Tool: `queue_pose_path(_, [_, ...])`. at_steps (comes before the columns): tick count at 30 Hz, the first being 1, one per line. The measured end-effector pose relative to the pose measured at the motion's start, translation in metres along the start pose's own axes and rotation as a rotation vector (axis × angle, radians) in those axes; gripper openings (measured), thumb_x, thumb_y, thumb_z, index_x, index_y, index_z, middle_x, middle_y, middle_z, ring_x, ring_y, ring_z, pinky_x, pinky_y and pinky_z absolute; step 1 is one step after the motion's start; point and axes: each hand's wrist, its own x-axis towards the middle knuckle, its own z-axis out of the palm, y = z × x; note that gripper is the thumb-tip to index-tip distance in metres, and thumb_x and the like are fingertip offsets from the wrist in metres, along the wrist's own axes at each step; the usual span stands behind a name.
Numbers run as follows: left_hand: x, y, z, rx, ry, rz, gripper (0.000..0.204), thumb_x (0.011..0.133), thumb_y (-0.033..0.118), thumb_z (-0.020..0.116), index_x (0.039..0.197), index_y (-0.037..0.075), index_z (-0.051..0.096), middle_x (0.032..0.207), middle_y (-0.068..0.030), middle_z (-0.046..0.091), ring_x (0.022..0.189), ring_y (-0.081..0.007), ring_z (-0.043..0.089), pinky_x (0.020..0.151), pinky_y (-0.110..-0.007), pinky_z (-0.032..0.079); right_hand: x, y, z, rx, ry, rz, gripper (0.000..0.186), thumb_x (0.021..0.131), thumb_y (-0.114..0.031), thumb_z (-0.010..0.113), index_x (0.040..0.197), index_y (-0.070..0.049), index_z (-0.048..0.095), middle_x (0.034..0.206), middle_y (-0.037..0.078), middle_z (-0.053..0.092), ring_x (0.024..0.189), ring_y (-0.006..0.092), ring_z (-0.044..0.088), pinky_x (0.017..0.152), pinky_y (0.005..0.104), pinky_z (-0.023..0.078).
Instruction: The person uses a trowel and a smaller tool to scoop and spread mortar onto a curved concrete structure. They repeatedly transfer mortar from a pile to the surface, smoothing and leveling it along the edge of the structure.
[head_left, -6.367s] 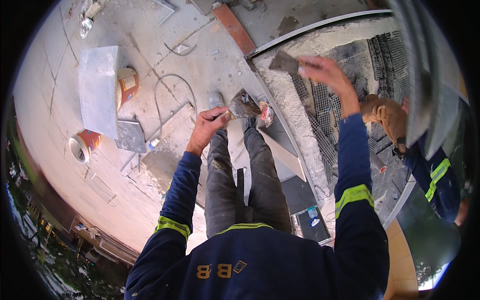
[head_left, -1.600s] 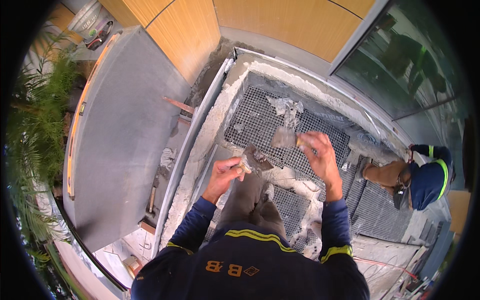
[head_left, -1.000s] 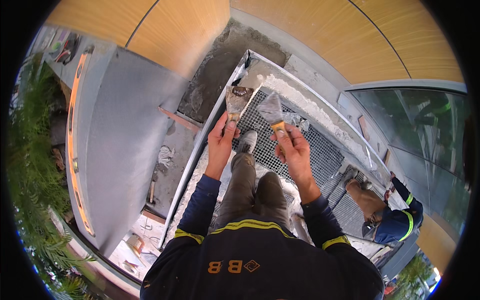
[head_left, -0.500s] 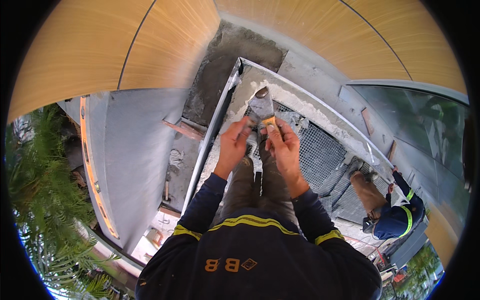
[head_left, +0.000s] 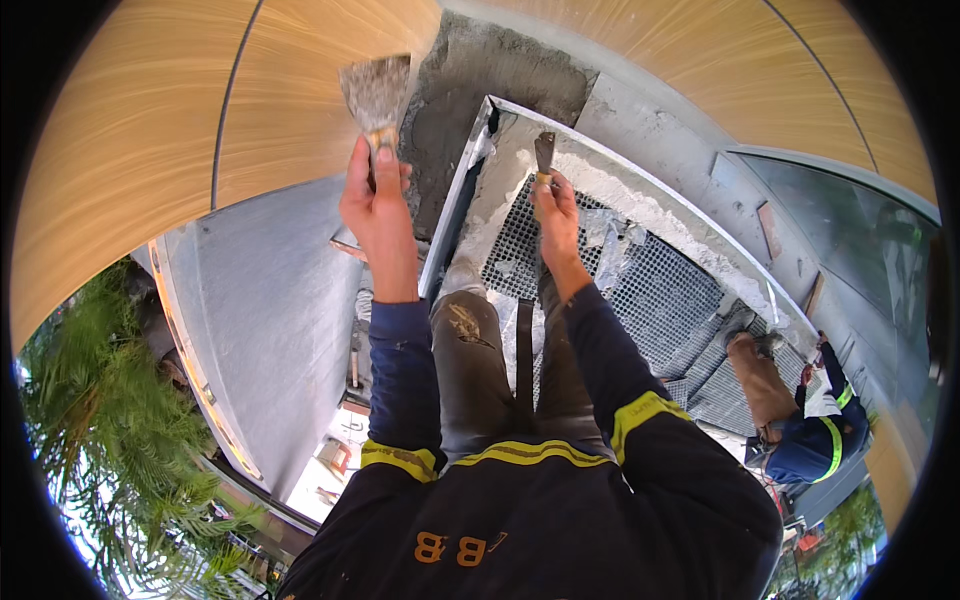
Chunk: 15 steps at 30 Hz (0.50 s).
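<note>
My left hand [head_left: 378,200] is raised toward the wood-toned wall, closed round the handle of a putty knife [head_left: 377,88]. Its broad, mortar-smeared blade points up and away from me. In my right hand [head_left: 557,215] is a second putty knife [head_left: 545,152], its dark blade looking narrow from this angle. This one is over the mortar-covered border [head_left: 590,165] of the framed floor area. Both hands are apart from each other, with the tools touching nothing that I can make out.
Dark plastic grid panels [head_left: 665,300] lie inside the pale raised edging [head_left: 690,215]. A grey slab [head_left: 270,310] stands on the left with an orange level [head_left: 195,370] along its edge. At the right a co-worker [head_left: 815,445] bends over the edging. Palm fronds [head_left: 110,430] fill the lower left.
The hands, close together before, have separated. The left has risen up and left with its putty knife; the right has moved slightly forward, its blade turned more edge-on. The view has shifted.
</note>
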Motion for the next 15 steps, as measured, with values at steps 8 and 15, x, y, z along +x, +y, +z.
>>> queue_pose_path(8, [0.052, -0.094, 0.036, -0.215, -0.031, -0.002, 0.035, 0.106, 0.017, 0.061, 0.136, -0.002, 0.063, 0.118, -0.0075, 0.073, 0.082, -0.0137, 0.064, 0.071, -0.029, 0.051, 0.115, 0.16, 0.052, -0.009, 0.145, -0.027, 0.035, 0.098, -0.01, 0.069, 0.131, -0.01, 0.057, 0.102, 0.004, 0.065, 0.087, 0.0124, 0.062, 0.074, 0.0279, 0.051])
queue_pose_path(15, [0.076, -0.109, 0.028, -0.291, -0.11, 0.063, 0.036, 0.106, 0.017, 0.06, 0.136, -0.003, 0.062, 0.121, -0.0116, 0.072, 0.085, -0.0157, 0.066, 0.072, -0.029, 0.052, 0.193, 0.23, 0.069, -0.45, 0.412, -0.152, 0.031, 0.089, -0.014, 0.076, 0.118, -0.011, 0.064, 0.095, 0.006, 0.073, 0.087, 0.0201, 0.07, 0.084, 0.0352, 0.055])
